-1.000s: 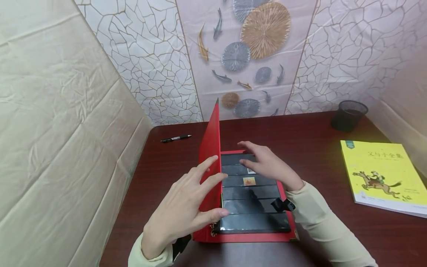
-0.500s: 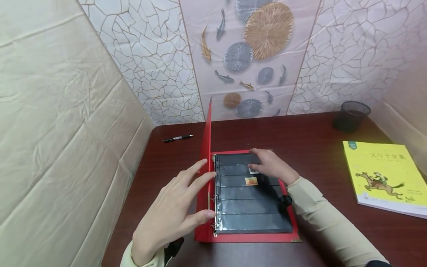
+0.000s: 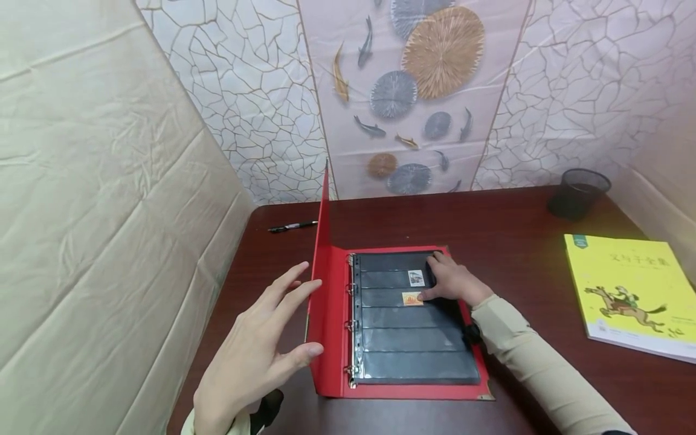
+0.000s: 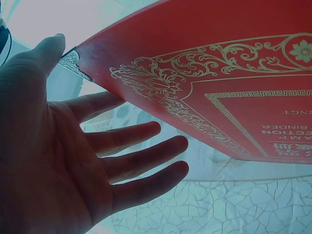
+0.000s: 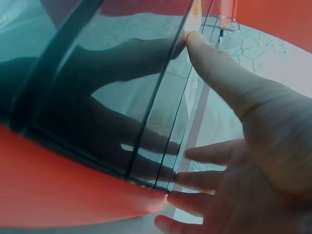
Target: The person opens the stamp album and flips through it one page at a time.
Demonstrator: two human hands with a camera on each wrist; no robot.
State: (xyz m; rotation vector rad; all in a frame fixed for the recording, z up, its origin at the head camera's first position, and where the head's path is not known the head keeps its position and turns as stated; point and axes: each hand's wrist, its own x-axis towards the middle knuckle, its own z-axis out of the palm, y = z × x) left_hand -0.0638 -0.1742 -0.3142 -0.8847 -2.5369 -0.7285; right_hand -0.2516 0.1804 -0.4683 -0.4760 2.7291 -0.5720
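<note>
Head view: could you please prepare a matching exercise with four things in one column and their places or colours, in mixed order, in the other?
1. left hand
2. right hand
3. pen
4. book

A. yellow, at the right of the table
B. at the black pocket page
C. black, near the far edge
D. at the raised red cover

Pairs: 1-D, 2-B, 3-C, 4-A

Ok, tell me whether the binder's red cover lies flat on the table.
No, the red cover stands nearly upright beside the black page.
</note>
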